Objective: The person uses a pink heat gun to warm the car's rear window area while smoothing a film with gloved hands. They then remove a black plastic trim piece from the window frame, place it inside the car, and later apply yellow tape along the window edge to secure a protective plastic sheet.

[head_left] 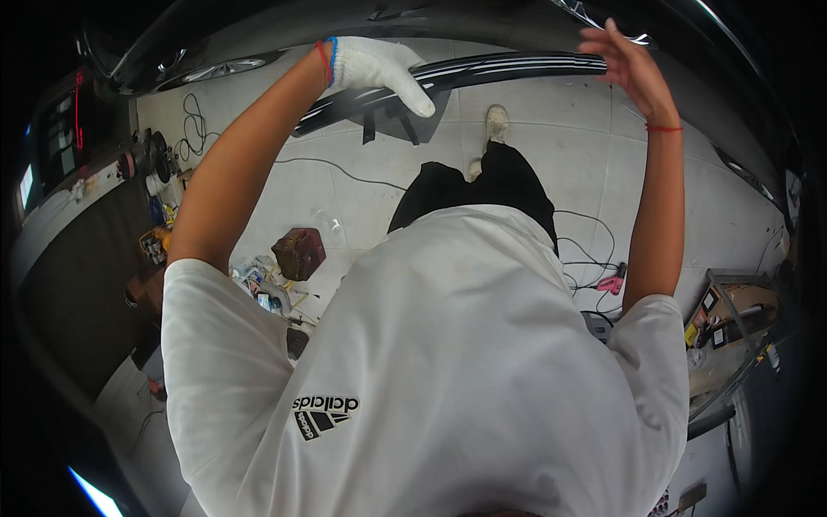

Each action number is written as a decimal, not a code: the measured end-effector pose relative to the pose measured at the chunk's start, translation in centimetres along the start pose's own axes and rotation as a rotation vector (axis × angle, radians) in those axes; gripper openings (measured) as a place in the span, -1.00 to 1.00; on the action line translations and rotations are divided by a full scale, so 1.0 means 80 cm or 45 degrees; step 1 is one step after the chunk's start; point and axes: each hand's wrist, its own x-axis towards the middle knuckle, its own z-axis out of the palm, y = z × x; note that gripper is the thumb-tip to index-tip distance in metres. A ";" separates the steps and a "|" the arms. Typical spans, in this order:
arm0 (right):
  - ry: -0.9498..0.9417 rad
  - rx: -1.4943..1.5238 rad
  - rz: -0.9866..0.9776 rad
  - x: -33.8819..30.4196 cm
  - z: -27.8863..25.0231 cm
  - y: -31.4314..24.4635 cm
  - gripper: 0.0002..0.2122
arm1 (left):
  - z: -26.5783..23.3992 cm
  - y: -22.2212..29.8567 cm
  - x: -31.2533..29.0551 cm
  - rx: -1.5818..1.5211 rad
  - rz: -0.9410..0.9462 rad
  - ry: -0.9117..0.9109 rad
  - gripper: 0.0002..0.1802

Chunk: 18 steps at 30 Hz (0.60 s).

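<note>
A long, curved strip of glossy black trim (508, 66) spans the space between my hands, with pale reflections along it. My left hand (370, 67), in a white knit glove with a blue cuff edge, is closed around its left part, the thumb lying over the near side. At the right end, my bare right hand (633, 73) has its fingers loosely spread and slightly blurred, beside or touching the strip's tip. Below the gloved hand, a dark grey flat piece (413, 122) with black tape-like tabs hangs near the strip; how it is attached cannot be seen.
A glossy black car body (301, 30) curves across the top. Cables (336, 165) run over the pale tiled floor. A dark red box (299, 253) and clutter lie left, a pink heat-gun-like tool (612, 282) right. A metal-framed cart (732, 323) stands farther right.
</note>
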 end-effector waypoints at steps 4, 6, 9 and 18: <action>0.682 -1.610 -0.149 0.130 -0.064 0.100 -0.34 | -0.021 -0.046 -0.015 -0.264 0.137 -0.024 -0.49; 0.480 -1.372 0.194 0.159 -0.023 0.080 -0.44 | -0.020 -0.075 -0.039 -0.474 0.243 0.049 -0.28; 0.488 -1.374 0.325 0.178 -0.006 0.067 -0.53 | -0.024 -0.133 -0.061 -0.821 0.654 0.243 -0.13; 0.866 -1.465 0.142 0.085 0.014 0.145 -0.76 | -0.044 -0.200 -0.113 -1.238 2.008 -0.788 0.52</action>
